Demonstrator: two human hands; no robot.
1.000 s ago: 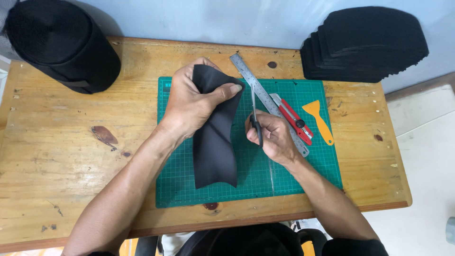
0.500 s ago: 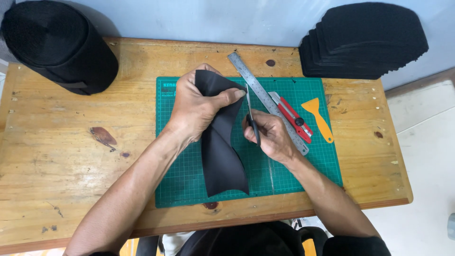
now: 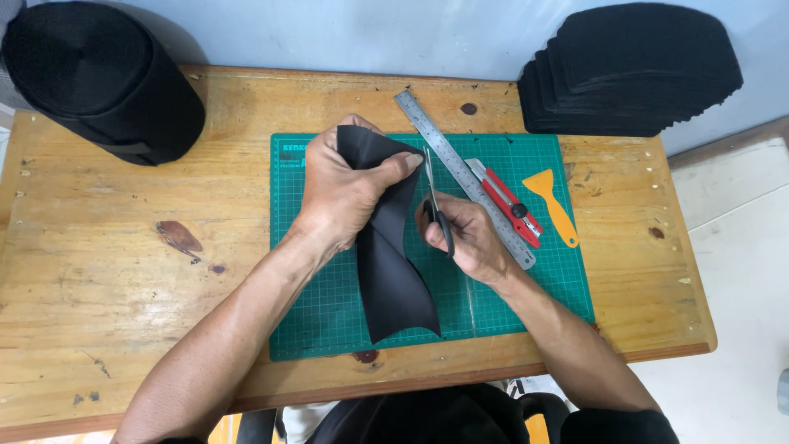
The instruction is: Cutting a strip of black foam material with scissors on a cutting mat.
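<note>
currently, head view only. left hand (image 3: 345, 193) closed tight around the far end of a black foam sheet (image 3: 393, 271), bunching it; the rest of the sheet hangs down toward the near edge of the green cutting mat (image 3: 509, 296), its free corner resting on the mat. right hand (image 3: 468, 234) closed around a pair of black-handled scissors (image 3: 436, 201), blades pointing far, tips just beside the sheet's right edge and close to the left thumb. whether the blades are parted i cannot tell.

risks, as judged from this layout:
- blade tips sit very near the left thumb and fingers; a cut started here could nick them, since the grip point and the cut line nearly meet.
- sheet is crumpled in the fist, not flat; the cut may wander or go through a fold, giving a ragged or doubled edge.
- hanging end is unsupported; it can swing or twist as the blades close, dragging the line off.
- steel ruler (image 3: 464, 177) lies just right of the scissors, with a red utility knife (image 3: 505, 197) touching its far side and a yellow scraper (image 3: 552, 205) beyond; a right elbow shift could knock these.

black roll (image 3: 99, 78) far left and stack of black cut pieces (image 3: 629, 70) far right on the table (image 3: 123, 271), well apart from the hands.
</note>
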